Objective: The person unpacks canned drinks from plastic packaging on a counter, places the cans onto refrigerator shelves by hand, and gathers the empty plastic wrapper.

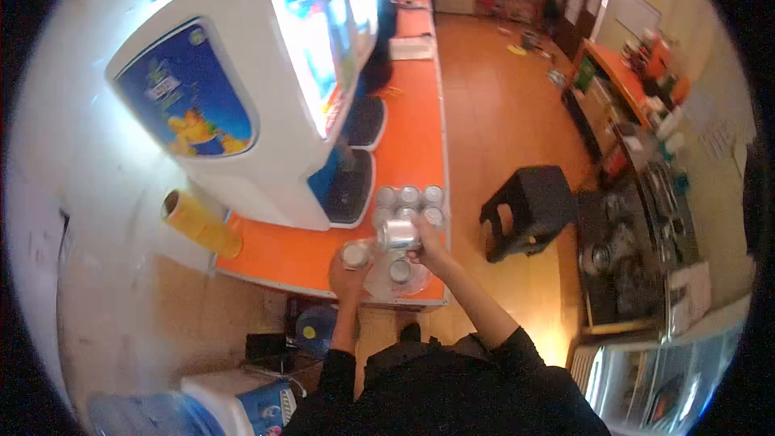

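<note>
My right hand is closed around a silver can, which lies tilted on its side above the counter. Lower left, my left hand grips another silver can, its round end facing up. Between and below my hands, one more can stands on clear plastic film near the counter's front edge. Just beyond my hands, several silver cans stand close together in rows, partly hidden by the can in my right hand. Motion blurs the hands a little.
The orange counter runs away from me, with a drinks dispenser on its left. A yellow roll stands at the near left. On the floor to the right is a black stool; cluttered shelving lines the far right.
</note>
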A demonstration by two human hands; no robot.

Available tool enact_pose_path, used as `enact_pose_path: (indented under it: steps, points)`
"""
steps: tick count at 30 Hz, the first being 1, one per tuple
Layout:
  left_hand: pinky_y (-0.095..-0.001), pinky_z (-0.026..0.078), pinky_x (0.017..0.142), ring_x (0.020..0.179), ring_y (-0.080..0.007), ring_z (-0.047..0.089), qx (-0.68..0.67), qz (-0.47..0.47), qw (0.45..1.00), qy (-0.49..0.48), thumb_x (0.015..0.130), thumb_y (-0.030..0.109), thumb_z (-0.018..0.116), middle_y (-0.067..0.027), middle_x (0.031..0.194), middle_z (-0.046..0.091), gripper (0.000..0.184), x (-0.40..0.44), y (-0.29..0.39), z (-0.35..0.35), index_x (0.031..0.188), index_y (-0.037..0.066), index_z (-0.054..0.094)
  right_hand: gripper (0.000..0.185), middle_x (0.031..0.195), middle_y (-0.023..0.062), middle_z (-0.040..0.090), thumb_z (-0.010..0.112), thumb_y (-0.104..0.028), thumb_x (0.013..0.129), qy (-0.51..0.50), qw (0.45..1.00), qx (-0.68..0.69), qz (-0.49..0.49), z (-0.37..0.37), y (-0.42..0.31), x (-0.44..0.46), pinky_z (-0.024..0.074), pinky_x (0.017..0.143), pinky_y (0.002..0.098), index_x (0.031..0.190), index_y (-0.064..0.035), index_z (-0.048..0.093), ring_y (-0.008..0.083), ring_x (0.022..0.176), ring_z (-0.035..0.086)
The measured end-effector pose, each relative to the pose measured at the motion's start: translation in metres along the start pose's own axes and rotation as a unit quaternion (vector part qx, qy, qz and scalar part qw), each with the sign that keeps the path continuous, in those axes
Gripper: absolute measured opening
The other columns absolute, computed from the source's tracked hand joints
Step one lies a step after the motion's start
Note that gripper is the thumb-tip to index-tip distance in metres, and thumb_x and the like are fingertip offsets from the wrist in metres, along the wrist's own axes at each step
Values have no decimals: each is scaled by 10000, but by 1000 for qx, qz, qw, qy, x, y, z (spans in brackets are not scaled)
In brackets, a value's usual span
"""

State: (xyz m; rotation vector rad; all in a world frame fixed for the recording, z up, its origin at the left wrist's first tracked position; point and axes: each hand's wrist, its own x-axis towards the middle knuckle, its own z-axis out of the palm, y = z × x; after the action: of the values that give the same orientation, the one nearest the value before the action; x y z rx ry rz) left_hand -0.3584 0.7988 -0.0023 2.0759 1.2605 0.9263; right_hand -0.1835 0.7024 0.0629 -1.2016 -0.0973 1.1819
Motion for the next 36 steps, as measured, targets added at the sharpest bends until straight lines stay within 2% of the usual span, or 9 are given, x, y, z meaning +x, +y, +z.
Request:
enact_pose_path:
  steps: [4,8,10,12,14,22,24,27,36]
  points:
    - [-394,510,769,893,-262,616,-185,87,979,-5,655,329,833,-107,959,632,579,-3,-56,13,1090,30,596,439,726,57,578,518,-534,857,-127,986,68,83,-24,5,1,403,347,239,1034,-132,501,124,431,491]
    - [-348,485,858,963,-192,582,-448,-76,883,-119,793,120,713,-88,1060,605,386,1,-47,-18,1139,9,583,465,798,106,601,547,-485,871,31,977,-205,-54,5,0,1,494,382,368,979,-33,527,206,574,612]
    - [-426,481,916,1103,-268,523,-630,-83,750,-181,789,126,694,-114,1204,523,592,47,-220,32,1315,78,428,496,836,130,608,527,-484,892,-33,954,-245,-169,6,9,4,526,471,407,1069,-21,543,231,652,623]
    - [-385,464,887,1007,-258,516,-224,52,970,-79,862,146,632,-148,1149,501,464,9,-234,20,1245,-3,418,505,892,117,597,517,-491,897,-64,949,-249,-182,3,35,17,521,530,407,1115,-35,528,222,714,606]
    - [-407,482,867,1045,-280,495,-107,231,965,-62,845,156,669,-173,1202,459,533,12,-109,-20,1269,9,382,518,948,104,587,508,-497,901,-98,954,-230,-167,2,52,26,516,589,406,1160,-49,513,214,777,589]
    - [-403,485,863,1038,-274,517,-325,183,915,-156,806,152,701,-153,1179,488,583,-23,114,31,1278,18,387,595,1171,52,545,470,-524,920,-225,956,-145,-121,-8,61,1,496,824,405,1343,-106,453,182,1025,521]
    - [-403,485,862,1036,-273,523,-362,174,894,-198,796,151,709,-147,1174,495,596,-37,149,37,1281,20,388,591,1166,56,547,476,-536,912,-236,961,-77,-118,-40,30,-61,497,812,407,1329,-116,465,182,1019,527]
    - [-401,486,860,1033,-270,531,-419,158,854,-266,781,149,721,-140,1165,506,615,-78,197,52,1284,24,390,478,988,12,568,492,-503,924,-246,957,-2,-156,-122,10,-132,450,516,250,1261,-164,478,88,737,554]
    - [-398,490,855,1026,-264,556,-530,55,679,-504,737,145,757,-117,1140,538,674,-256,325,115,1294,34,395,600,999,49,590,809,-233,730,284,888,-64,-356,-420,-9,-500,507,583,252,1193,-124,443,108,746,584]
